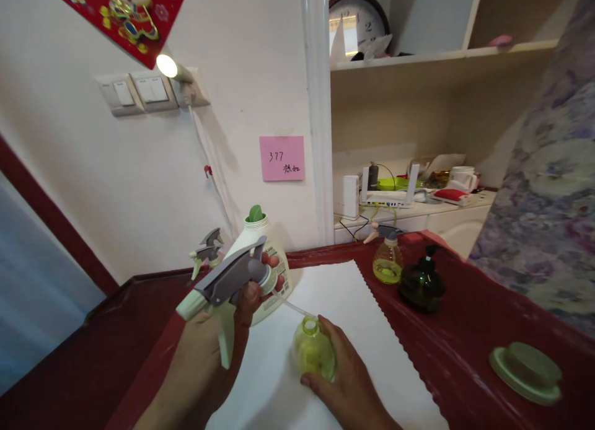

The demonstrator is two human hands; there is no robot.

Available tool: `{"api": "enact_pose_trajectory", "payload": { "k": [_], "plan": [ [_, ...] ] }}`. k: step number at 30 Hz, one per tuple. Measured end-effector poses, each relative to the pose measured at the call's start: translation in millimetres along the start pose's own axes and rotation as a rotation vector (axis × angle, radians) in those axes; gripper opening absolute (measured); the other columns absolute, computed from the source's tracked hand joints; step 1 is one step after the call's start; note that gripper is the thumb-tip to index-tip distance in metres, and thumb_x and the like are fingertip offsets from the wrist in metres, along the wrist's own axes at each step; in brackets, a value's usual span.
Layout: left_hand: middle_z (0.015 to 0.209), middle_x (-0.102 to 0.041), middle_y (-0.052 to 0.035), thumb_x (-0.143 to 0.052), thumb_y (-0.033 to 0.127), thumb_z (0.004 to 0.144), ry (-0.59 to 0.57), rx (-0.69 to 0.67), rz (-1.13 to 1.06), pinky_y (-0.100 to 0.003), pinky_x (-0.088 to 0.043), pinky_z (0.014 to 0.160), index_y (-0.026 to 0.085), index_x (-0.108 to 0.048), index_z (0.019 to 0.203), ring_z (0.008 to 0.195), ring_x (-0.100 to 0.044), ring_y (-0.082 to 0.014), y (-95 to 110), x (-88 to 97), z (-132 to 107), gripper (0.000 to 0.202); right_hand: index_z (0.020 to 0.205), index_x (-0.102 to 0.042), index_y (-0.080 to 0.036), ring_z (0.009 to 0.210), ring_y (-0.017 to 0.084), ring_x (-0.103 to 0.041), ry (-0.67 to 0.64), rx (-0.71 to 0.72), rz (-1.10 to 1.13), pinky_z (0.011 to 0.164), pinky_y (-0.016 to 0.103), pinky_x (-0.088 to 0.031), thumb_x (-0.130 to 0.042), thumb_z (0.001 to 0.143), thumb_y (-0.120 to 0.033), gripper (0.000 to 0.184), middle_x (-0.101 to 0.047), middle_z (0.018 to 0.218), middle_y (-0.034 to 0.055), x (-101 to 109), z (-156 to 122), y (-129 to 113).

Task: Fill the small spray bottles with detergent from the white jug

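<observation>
From the head camera, the left hand [204, 355] is closed around a grey and pale green trigger sprayer head [227, 281], fingers curled about its neck and thumb on top, with the nozzle pointing away to the hand's left. A thin clear dip tube [295, 307] runs from the sprayer head toward the right hand. The right hand [346, 386] grips a small yellow-green bottle [312, 351] around its body, holding it tilted with its open neck toward the left hand. The tip of the dip tube reaches that neck, though whether it is inside cannot be told. Both hands are over a white scallop-edged sheet [367, 337] on a red tabletop [465, 337]. Just beyond the left hand stand a white detergent bottle [274, 281] with a green cap and a second trigger sprayer head [207, 249]. Beyond the right hand are a yellow spray bottle [387, 263] and a dark green pump bottle [422, 286], and farther to its right lies a round green lid [525, 373]. Well beyond both hands, a pink sticky note [281, 158] is on the wall.
</observation>
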State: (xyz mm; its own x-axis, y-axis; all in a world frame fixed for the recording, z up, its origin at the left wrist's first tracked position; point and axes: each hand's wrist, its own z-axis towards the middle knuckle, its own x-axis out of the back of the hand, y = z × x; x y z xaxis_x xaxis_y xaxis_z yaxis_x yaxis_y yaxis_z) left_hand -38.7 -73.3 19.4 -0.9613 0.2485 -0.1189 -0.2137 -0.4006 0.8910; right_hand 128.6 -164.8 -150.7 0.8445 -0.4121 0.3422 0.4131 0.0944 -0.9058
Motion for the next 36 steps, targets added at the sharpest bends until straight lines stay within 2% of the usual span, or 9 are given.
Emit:
{"api": "enact_pose_trajectory", "payload": {
  "k": [3,5,8,10,14,18,22,29,36],
  "plan": [
    [0.119,-0.075,-0.0065,-0.073,0.049,0.083,-0.008,0.036,0.029,-0.041,-0.064,0.085,0.028,-0.070,0.118,0.105,-0.072,-0.0323,7,-3.5,-2,0.041,0.148,-0.043,-0.031,0.140,0.035,-0.048,0.009,-0.004,-0.010,0.119,0.053,-0.037,-0.076,0.065,-0.017,0.091,-0.055,0.150,0.0067,-1,0,1],
    [0.119,-0.076,-0.0056,-0.076,0.044,0.082,-0.085,0.136,0.014,-0.042,-0.062,0.090,0.028,-0.071,0.118,0.107,-0.072,-0.0313,21,-9.4,-2,0.040,0.148,-0.043,-0.031,0.141,0.035,-0.048,0.011,-0.006,-0.019,0.119,0.054,-0.036,-0.076,0.064,-0.016,0.091,-0.056,0.150,0.0068,-1,0,1],
    [0.114,-0.077,-0.0022,-0.083,0.042,0.074,-0.192,0.260,-0.022,-0.044,-0.060,0.098,0.030,-0.077,0.106,0.111,-0.070,-0.0311,41,-19.9,0,0.035,0.148,-0.043,-0.030,0.141,0.034,-0.047,0.008,-0.006,-0.030,0.119,0.053,-0.036,-0.075,0.066,-0.017,0.090,-0.056,0.149,0.0068,0,-1,1],
    [0.110,-0.078,-0.0031,-0.083,0.042,0.073,-0.239,0.286,-0.049,-0.045,-0.058,0.101,0.028,-0.079,0.099,0.111,-0.070,-0.0318,44,-26.2,1,0.030,0.148,-0.043,-0.030,0.140,0.034,-0.048,0.000,-0.001,-0.031,0.118,0.053,-0.038,-0.076,0.065,-0.018,0.090,-0.057,0.148,0.0068,0,-1,0],
    [0.109,-0.077,-0.0081,-0.079,0.036,0.078,-0.297,0.320,-0.061,-0.044,-0.058,0.097,0.024,-0.077,0.106,0.106,-0.070,-0.0298,23,-34.7,-6,0.031,0.147,-0.043,-0.029,0.139,0.035,-0.049,0.002,0.005,-0.032,0.117,0.053,-0.039,-0.076,0.065,-0.018,0.089,-0.057,0.147,0.0077,1,-2,-2],
    [0.097,-0.075,-0.0037,-0.077,0.028,0.078,-0.402,0.396,0.015,-0.037,-0.056,0.089,0.026,-0.077,0.105,0.097,-0.067,-0.0235,-14,-37.0,-18,0.027,0.145,-0.046,-0.031,0.136,0.036,-0.053,-0.006,0.032,-0.012,0.114,0.051,-0.043,-0.076,0.064,-0.018,0.088,-0.059,0.144,0.0071,4,1,-7],
    [0.091,-0.072,-0.0007,-0.075,0.025,0.079,-0.419,0.425,0.032,-0.032,-0.054,0.085,0.028,-0.076,0.105,0.094,-0.065,-0.0207,-40,-33.9,-24,0.026,0.147,-0.045,-0.030,0.136,0.036,-0.052,-0.052,0.030,0.007,0.115,0.052,-0.042,-0.077,0.065,-0.019,0.089,-0.058,0.146,0.0080,8,3,-11],
    [0.108,-0.076,-0.0041,-0.075,0.027,0.076,-0.410,0.428,0.092,-0.035,-0.054,0.089,0.028,-0.076,0.107,0.097,-0.067,-0.0239,-47,-28.2,-27,0.031,0.149,-0.044,-0.024,0.142,0.036,-0.046,-0.066,-0.040,-0.001,0.120,0.052,-0.036,-0.079,0.063,-0.018,0.093,-0.054,0.151,0.0107,8,3,-17],
    [0.106,-0.076,-0.0073,-0.073,0.029,0.077,-0.383,0.360,0.126,-0.038,-0.056,0.090,0.025,-0.077,0.106,0.097,-0.069,-0.0265,-52,-29.8,-31,0.029,0.149,-0.044,-0.025,0.143,0.037,-0.044,-0.055,-0.047,-0.008,0.121,0.053,-0.033,-0.082,0.061,-0.018,0.096,-0.054,0.151,0.0102,7,4,-15]
  ]
}}
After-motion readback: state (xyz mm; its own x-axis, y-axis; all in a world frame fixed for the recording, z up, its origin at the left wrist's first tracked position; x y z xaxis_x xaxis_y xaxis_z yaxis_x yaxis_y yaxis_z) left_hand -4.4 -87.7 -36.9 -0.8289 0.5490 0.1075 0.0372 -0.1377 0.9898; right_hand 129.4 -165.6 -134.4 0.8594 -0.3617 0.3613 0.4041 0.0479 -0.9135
